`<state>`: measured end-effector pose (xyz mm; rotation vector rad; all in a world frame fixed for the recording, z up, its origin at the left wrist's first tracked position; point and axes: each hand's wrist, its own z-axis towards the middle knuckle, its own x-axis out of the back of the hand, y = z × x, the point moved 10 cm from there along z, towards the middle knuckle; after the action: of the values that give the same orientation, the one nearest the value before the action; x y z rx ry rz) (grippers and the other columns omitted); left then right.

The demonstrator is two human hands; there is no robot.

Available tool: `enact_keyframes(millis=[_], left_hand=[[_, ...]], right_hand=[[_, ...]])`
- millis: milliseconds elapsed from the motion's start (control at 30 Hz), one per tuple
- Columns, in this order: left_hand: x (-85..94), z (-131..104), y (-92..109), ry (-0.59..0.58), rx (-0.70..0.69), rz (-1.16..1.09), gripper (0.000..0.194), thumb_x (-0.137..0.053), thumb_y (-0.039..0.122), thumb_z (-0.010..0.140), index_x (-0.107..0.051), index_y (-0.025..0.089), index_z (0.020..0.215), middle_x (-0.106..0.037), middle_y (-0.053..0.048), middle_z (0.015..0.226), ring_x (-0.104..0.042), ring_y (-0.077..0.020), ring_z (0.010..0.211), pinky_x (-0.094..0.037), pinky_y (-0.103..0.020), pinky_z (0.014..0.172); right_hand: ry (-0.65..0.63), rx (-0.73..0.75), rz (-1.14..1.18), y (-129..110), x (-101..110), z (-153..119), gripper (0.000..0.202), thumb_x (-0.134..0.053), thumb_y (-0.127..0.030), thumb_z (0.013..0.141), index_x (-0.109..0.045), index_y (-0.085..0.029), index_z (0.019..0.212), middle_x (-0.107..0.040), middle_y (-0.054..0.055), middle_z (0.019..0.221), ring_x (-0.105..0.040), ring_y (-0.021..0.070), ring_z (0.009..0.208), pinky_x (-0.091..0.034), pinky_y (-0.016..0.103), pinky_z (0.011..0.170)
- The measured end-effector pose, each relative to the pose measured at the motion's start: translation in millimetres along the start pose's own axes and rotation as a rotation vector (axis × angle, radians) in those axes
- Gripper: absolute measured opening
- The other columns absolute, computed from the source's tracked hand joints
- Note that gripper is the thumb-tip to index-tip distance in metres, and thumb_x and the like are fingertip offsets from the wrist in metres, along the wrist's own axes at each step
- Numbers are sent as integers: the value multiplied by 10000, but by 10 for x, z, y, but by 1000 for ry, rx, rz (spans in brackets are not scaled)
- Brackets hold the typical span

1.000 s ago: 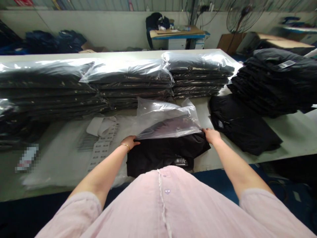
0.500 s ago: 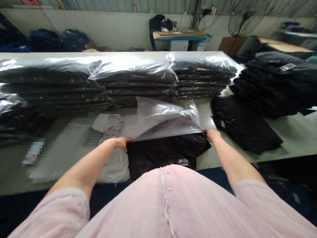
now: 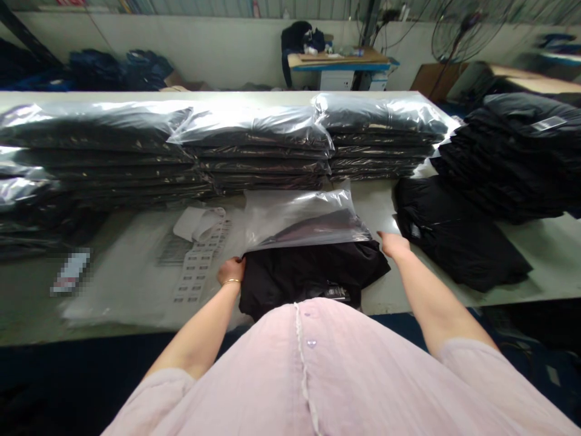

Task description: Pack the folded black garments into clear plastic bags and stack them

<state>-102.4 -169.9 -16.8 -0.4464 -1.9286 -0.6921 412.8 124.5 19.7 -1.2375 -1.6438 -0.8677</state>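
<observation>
A folded black garment (image 3: 299, 275) lies in front of me, its far part inside a clear plastic bag (image 3: 295, 209). The bag's mouth crosses the garment, and the near part with a printed label (image 3: 336, 292) is outside. My left hand (image 3: 231, 270), with a bangle at the wrist, is closed on the garment's left edge by the bag's mouth corner. To the right, my right hand (image 3: 394, 245) is just off the garment and bag, with a finger stretched out and nothing visible in it.
Stacks of bagged black garments (image 3: 263, 145) line the table's far side. Unbagged black garments are piled (image 3: 517, 157) at right, beside a folded one (image 3: 458, 233). To the left lie clear bags (image 3: 122, 272), sticker sheets (image 3: 197, 266) and a blurred-out item (image 3: 71, 270).
My right hand has let go of the bag's right corner and moved slightly away. My left hand has turned at the left corner, and the bag's far end has settled flatter.
</observation>
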Motion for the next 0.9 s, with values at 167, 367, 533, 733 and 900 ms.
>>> enact_keyframes(millis=[167, 367, 533, 733, 900], left_hand=[[19, -131, -15, 104, 214, -19, 512, -422, 581, 840, -735, 260, 1087, -715, -174, 1093, -678, -350, 948, -487, -388, 635], [52, -301, -22, 89, 278, -109, 538, -438, 613, 811, -745, 240, 1047, -702, -188, 1114, -656, -363, 999, -471, -395, 686], [75, -470, -17, 153, 289, -177, 484, -464, 562, 801, -759, 194, 912, -729, -169, 995, -660, -318, 906, -427, -337, 645], [49, -668, -24, 144, 36, -374, 520, -393, 525, 860, -742, 140, 833, -697, -39, 711, -602, -182, 746, -384, -239, 613], [-25, -1072, -275, 168, 46, -325, 501, -408, 561, 877, -749, 206, 970, -746, -26, 854, -633, -190, 870, -411, -221, 666]], right_hand=[[459, 299, 140, -969, 740, -439, 540, -394, -137, 891, -462, -185, 1424, -564, 128, 1330, -454, 288, 1262, -361, 416, 1065], [169, 1238, 237, -3025, 285, -1374, 408, -405, -242, 942, -594, -251, 1304, -620, 59, 1268, -533, 222, 1173, -393, 375, 1048], [124, 1311, 143, -3713, -117, -1453, 707, -438, -590, 925, -294, -226, 1513, -223, 103, 1588, -209, 298, 1439, -215, 459, 1152], [80, 1244, 7, -3842, -392, -1241, 798, -447, -710, 858, -202, -350, 1527, -69, 64, 1620, -121, 402, 1444, -96, 578, 1146], [76, 1125, -51, -3945, -404, -1083, 824, -551, -664, 827, -245, -338, 1519, -10, 44, 1625, -20, 432, 1449, 5, 622, 1137]])
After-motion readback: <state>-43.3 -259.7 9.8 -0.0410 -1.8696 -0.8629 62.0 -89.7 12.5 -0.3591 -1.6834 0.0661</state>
